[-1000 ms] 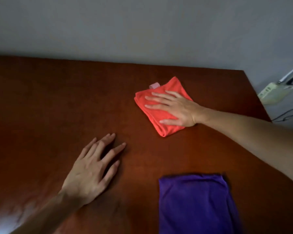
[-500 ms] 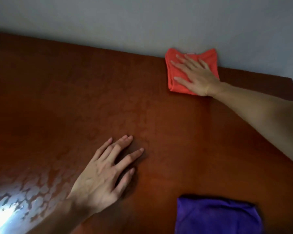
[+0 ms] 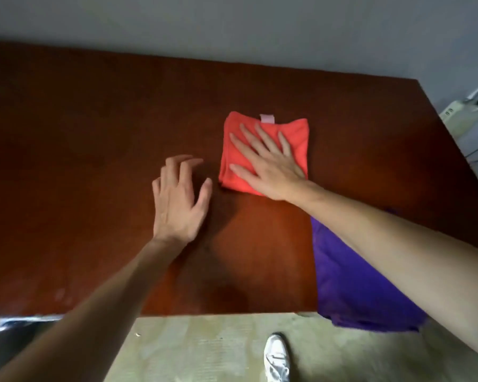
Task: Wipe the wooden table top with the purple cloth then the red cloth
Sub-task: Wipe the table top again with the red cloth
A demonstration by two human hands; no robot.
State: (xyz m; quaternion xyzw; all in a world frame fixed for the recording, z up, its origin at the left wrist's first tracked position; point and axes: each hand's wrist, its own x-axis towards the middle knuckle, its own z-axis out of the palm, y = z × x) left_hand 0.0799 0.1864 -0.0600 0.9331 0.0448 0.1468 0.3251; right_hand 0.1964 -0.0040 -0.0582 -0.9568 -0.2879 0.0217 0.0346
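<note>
A folded red cloth (image 3: 295, 133) with a pale tag lies flat near the middle of the dark wooden table top (image 3: 80, 161). My right hand (image 3: 268, 164) presses down on it with fingers spread and straight. My left hand (image 3: 180, 199) rests on the bare wood just left of the cloth, fingers loosely bent, holding nothing. The purple cloth (image 3: 351, 293) lies at the table's near right edge, partly hidden under my right forearm and hanging slightly over the edge.
A grey wall runs behind the table. A white box (image 3: 464, 119) with cables sits off the table's right side. Below the near edge are a pale floor and a white shoe (image 3: 276, 359).
My right hand has slid the red cloth from the far edge by the wall back toward me. My left hand has come close beside it, and the view has tilted down.
</note>
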